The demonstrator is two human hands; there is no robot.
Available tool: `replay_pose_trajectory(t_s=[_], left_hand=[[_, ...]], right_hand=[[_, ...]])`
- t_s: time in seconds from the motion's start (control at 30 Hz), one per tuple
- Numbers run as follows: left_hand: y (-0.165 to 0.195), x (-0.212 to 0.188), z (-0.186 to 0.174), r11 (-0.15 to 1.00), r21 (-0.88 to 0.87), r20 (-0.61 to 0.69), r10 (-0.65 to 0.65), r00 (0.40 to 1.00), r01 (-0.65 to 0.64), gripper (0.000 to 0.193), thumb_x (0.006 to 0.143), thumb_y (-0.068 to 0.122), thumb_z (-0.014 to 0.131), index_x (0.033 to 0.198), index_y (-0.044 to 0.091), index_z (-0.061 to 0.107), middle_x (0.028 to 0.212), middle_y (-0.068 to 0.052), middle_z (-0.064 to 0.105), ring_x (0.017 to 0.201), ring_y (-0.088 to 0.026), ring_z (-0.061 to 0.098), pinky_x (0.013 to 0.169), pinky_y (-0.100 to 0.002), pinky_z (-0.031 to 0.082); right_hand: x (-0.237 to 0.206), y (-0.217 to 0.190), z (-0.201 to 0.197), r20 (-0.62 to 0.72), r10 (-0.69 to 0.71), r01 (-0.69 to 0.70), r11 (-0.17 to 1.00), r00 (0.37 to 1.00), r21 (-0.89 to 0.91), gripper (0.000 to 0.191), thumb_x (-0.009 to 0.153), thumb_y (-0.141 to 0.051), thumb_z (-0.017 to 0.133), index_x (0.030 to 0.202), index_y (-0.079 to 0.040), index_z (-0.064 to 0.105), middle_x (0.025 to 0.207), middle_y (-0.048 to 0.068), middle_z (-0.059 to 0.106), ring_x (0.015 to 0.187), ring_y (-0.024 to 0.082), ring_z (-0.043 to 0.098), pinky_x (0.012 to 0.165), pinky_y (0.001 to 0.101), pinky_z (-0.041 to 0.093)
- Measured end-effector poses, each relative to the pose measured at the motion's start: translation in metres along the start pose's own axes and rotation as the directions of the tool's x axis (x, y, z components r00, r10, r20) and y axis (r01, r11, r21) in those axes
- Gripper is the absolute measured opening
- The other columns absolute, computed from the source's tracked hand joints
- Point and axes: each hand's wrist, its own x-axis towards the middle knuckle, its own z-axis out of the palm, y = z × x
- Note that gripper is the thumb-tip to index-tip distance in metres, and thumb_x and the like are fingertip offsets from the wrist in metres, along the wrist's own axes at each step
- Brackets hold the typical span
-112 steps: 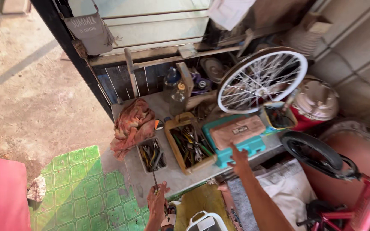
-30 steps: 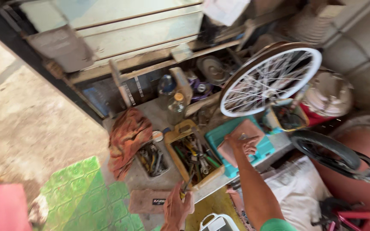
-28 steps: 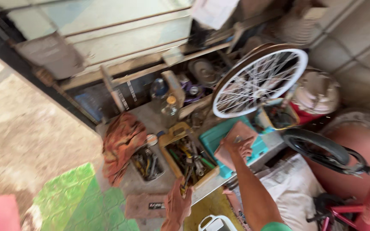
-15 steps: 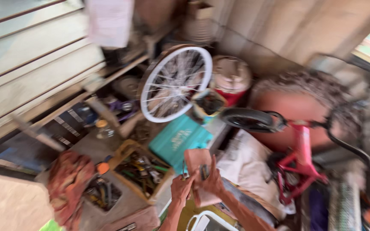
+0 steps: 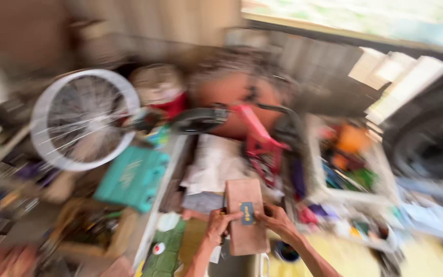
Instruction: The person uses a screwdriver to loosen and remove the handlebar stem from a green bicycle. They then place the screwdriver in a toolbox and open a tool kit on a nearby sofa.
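Observation:
The head view is heavily blurred by motion. Both my hands hold a flat brown rectangular case (image 5: pixel 245 215) with a small dark label on its lid. My left hand (image 5: pixel 217 224) grips its left edge, with a thin dark tool tucked against the fingers. My right hand (image 5: pixel 277 220) grips the right edge near the label. The case hangs in front of me over a cluttered bench.
A teal toolbox (image 5: pixel 132 177) and a spoked bicycle wheel (image 5: pixel 80 118) lie to the left. A wooden tray of tools (image 5: pixel 91 231) is at lower left. A pink bicycle frame (image 5: pixel 257 133) and a black tyre (image 5: pixel 201 119) stand behind. A white bin of mixed items (image 5: pixel 349 164) is at right.
My right hand lifted the brown case off the teal toolbox and drew it toward me. My left hand joined it. The view swung sharply to the right.

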Motion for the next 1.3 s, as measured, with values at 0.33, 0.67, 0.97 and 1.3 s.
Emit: replay_pose_trajectory(t_s=[0.33,0.67,0.97,1.3], left_hand=[[-0.064,-0.013,0.093,0.904,0.422,0.572,-0.210,0.793,-0.064,0.034,0.073,0.031,0.089,0.078,0.000,0.075,0.059,-0.003,0.068,0.040,-0.010,0.053,0.035,-0.026,0.038],[-0.163,-0.060,0.232,0.773,0.628,0.668,-0.472,0.576,-0.094,0.031,0.073,0.028,0.088,0.087,0.004,0.075,0.057,0.000,0.063,0.036,-0.007,0.042,0.034,-0.025,0.029],[-0.236,-0.138,0.434,0.694,0.693,0.708,-0.605,0.363,-0.194,0.029,0.074,0.026,0.087,0.085,0.003,0.073,0.056,-0.001,0.062,0.035,-0.007,0.043,0.033,-0.025,0.031],[-0.279,-0.219,0.557,0.603,0.709,0.682,-0.719,0.138,-0.365,0.035,0.074,0.026,0.088,0.091,0.000,0.072,0.054,-0.002,0.061,0.034,-0.008,0.042,0.033,-0.027,0.031]], right_hand=[[-0.183,0.124,0.011,-0.383,0.223,0.051,0.806,0.896,0.589,0.055,0.077,-0.043,0.086,0.112,-0.003,0.069,0.100,0.003,0.071,0.091,0.013,0.071,0.072,0.0338,0.063],[-0.326,0.219,-0.001,-0.501,0.469,0.178,0.576,0.728,0.798,0.051,0.071,-0.034,0.092,0.102,-0.005,0.064,0.093,0.005,0.069,0.084,0.016,0.069,0.064,0.0308,0.061],[-0.461,0.332,-0.083,-0.654,0.507,0.496,0.426,0.562,0.757,0.048,0.073,-0.028,0.095,0.091,-0.008,0.056,0.086,0.000,0.059,0.080,0.014,0.065,0.056,0.0315,0.058],[-0.544,0.390,-0.092,-0.634,0.681,0.556,0.386,0.367,0.736,0.049,0.075,-0.038,0.088,0.100,-0.005,0.061,0.094,0.007,0.069,0.086,0.019,0.071,0.064,0.0345,0.063]])
